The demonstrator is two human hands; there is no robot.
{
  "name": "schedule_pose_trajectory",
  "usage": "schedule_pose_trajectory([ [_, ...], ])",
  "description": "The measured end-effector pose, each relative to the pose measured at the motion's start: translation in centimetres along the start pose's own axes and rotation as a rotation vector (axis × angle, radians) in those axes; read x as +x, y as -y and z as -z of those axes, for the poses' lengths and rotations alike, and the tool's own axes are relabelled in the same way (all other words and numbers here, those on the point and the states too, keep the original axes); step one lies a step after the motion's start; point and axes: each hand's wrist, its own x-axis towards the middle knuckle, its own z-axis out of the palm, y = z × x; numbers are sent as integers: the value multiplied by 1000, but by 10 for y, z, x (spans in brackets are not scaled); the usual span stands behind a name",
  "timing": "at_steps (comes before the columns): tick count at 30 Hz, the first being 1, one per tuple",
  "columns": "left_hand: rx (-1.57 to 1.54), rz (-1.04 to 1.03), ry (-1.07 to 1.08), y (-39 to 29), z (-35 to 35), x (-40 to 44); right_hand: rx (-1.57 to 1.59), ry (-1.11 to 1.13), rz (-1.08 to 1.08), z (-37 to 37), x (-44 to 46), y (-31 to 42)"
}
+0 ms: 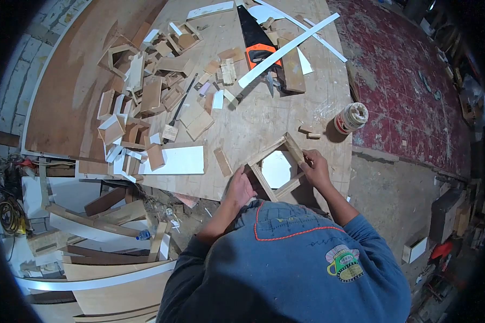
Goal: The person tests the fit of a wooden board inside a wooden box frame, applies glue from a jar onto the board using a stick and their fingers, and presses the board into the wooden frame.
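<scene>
At the near edge of the worktable, both hands are on a small wooden frame (293, 148) made of narrow boards, with a white panel (277, 168) showing inside it. My left hand (241, 187) holds its left side, fingers at the outer corner and thumb toward me. On the opposite side, my right hand (316, 168) grips the right board with bent fingers. A loose small board (222, 162) lies just left of the frame. Two short wood pieces (309, 132) lie beyond it, near an open jar (351, 118) with pale residue on its rim.
A heap of small wooden boxes and offcuts (151, 97) covers the left of the worktable (264, 118). Farther back lie a handsaw (249, 29) with an orange handle and crossed white strips (291, 48). Curved panels (108, 269) are stacked on the lower left.
</scene>
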Motion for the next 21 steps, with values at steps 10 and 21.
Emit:
schedule_pose_trajectory([
  [10,615,18,-221,-14,-29,21,184,-42,20,19,10,-25],
  [21,215,-149,-295,14,-28,32,105,-58,56,30,19,-3],
])
